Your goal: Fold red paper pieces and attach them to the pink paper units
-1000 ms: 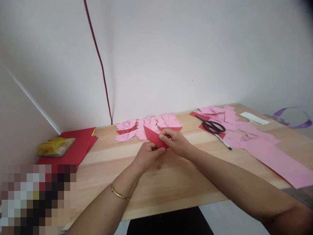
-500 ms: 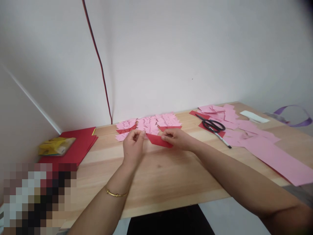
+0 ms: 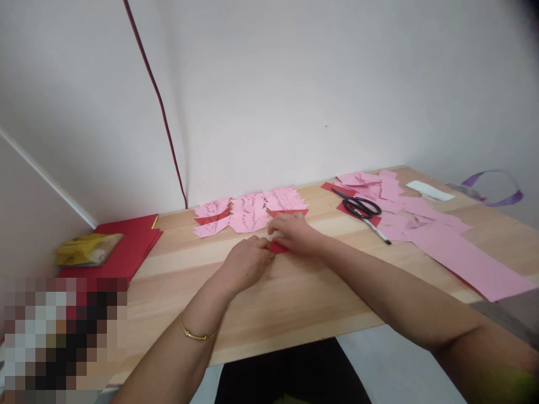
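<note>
A small red paper piece (image 3: 278, 247) lies low over the wooden table, mostly hidden between my two hands. My left hand (image 3: 250, 261) holds its left end with curled fingers. From the right, my right hand (image 3: 297, 234) bends over the same piece, its fingers pressed on it. Just beyond my hands, cut pink paper pieces (image 3: 249, 213) lie in rows near the wall. Two red pieces show among them, one on the left (image 3: 213, 217) and one behind my right hand (image 3: 301, 212).
Black-handled scissors (image 3: 361, 207) and a white pen (image 3: 377, 230) lie at the right, beside pink scraps (image 3: 387, 188) and a long pink sheet (image 3: 471, 261). Red sheets (image 3: 138, 241) carry a yellow packet (image 3: 88, 249) at the left. A cable (image 3: 162, 104) hangs along the wall.
My hands have drawn closer together over the red piece, which now shows much less. My left hand has turned palm down and moved right. The whole view has shifted slightly.
</note>
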Available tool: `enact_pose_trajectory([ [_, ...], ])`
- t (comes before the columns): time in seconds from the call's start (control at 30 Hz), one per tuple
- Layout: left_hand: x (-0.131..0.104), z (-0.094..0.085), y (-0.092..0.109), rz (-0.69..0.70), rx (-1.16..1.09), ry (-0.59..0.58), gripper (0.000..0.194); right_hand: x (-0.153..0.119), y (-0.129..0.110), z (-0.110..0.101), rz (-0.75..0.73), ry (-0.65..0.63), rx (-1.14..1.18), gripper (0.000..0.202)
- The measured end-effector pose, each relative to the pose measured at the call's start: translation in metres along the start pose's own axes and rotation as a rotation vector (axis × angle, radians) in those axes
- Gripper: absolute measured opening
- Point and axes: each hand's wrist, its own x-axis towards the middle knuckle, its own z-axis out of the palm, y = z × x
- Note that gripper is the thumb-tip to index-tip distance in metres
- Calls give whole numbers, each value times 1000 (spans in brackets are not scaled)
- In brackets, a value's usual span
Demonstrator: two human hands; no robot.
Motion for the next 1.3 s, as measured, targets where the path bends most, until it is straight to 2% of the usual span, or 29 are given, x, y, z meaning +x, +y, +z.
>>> enact_pose_trajectory([
  [0.1,-1,-2,1,11,15,-8,25,-4,-4,-7,121,-86,57,8],
  [0.2,-1,-3,1,25,-7,-4,26,-8,-13,-9,180,-187,50,14],
  [0.33,-1,-3,1,19,-19,-11,27,-10,-22,-1,276,-215,-20,13],
  [0.47,-2,-4,2,0,2,-17,28,-9,-20,1,347,-237,-64,11],
  [0.73,-3,-6,3,18,22,-22,28,-11,-15,-24,415,-371,-91,8],
  [0.83,-2,-6,3,31,35,-27,27,-11,-15,-26,426,-343,-93,10],
  [1.0,-2,-6,4,28,38,-25,25,-10,-15,-10,401,-224,-122,19],
  [1.3,-3,-3,6,15,51,-5,30,-11,-10,-10,365,-261,-107,15],
])
